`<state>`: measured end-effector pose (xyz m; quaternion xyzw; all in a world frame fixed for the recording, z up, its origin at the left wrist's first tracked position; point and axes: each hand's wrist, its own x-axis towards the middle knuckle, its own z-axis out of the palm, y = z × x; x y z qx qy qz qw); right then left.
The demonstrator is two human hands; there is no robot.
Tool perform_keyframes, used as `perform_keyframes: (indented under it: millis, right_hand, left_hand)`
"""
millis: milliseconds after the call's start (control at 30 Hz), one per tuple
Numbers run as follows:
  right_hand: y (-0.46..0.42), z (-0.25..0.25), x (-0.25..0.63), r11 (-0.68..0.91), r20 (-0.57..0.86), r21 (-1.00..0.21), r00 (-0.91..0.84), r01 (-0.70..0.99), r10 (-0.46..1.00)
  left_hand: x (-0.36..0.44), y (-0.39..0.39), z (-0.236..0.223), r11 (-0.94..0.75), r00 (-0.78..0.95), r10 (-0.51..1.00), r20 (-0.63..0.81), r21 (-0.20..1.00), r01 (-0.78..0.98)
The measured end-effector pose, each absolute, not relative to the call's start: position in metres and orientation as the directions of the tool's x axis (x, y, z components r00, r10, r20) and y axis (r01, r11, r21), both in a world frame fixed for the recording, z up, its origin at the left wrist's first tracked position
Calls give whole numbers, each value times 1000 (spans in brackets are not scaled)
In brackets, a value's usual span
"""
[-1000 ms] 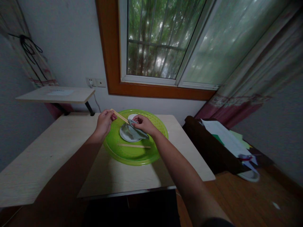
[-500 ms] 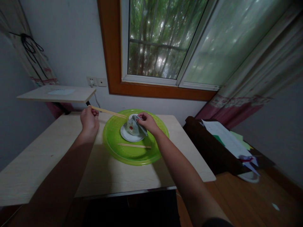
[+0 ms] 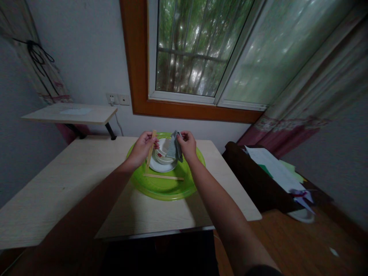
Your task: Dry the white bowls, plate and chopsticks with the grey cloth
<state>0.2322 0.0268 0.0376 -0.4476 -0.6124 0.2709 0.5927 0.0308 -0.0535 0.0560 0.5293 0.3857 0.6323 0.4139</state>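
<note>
My left hand (image 3: pixel 143 148) is closed on a pair of wooden chopsticks (image 3: pixel 150 155), tilted with their lower ends over the left side of the tray. A grey cloth (image 3: pixel 173 147) hangs from my right hand (image 3: pixel 187 145), pinched between thumb and fingers. Just below both hands, a white bowl (image 3: pixel 164 158) with a small red mark rests on a white plate (image 3: pixel 163 168). The cloth partly hides the bowl. Both dishes stand on a round green tray (image 3: pixel 169 194). Another pair of chopsticks (image 3: pixel 163 177) lies flat across the tray in front of the plate.
The tray sits on a pale wooden table (image 3: pixel 71 184). A small raised shelf (image 3: pixel 69 113) with a paper on it stands at the back left. To the right is a dark box-like piece (image 3: pixel 258 184) with papers on top. A window (image 3: pixel 198 57) is behind the table.
My left hand has swung right toward the bowl, turning the chopsticks from nearly level to steep. My right hand has lifted the cloth up off the bowl, slightly to the right.
</note>
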Motion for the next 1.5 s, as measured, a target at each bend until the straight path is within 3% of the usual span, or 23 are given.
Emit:
perform_keyframes:
  millis: [167,333,567,700,900,1000,1233,1500]
  right_hand:
    - [29,39,235,462,502,-858,175,225,847]
    - [31,37,236,452,488,-866,168,211,856]
    - [32,35,234,455,484,-869,145,195,863]
    - [33,34,233,465,494,-859,110,212,863]
    - [32,33,232,474,501,-855,102,210,859]
    - [30,34,231,476,504,-850,88,227,859]
    - [29,34,230,494,518,-840,63,225,853]
    - [29,32,231,492,510,-844,34,212,860]
  left_hand:
    - [57,-75,48,-249,491,861,132,952,180]
    - [68,-72,28,-442,723,691,-2,790,424]
    - [64,-66,0,-559,696,712,-92,525,642]
    - [61,-69,3,-563,658,749,-79,447,695]
    - [44,-62,13,-539,621,781,-68,428,725]
    - [23,-56,11,-443,523,844,-120,394,806]
    - [-17,-52,-6,-261,340,936,-95,463,847]
    - [-16,-51,-16,-193,243,965,-102,351,916]
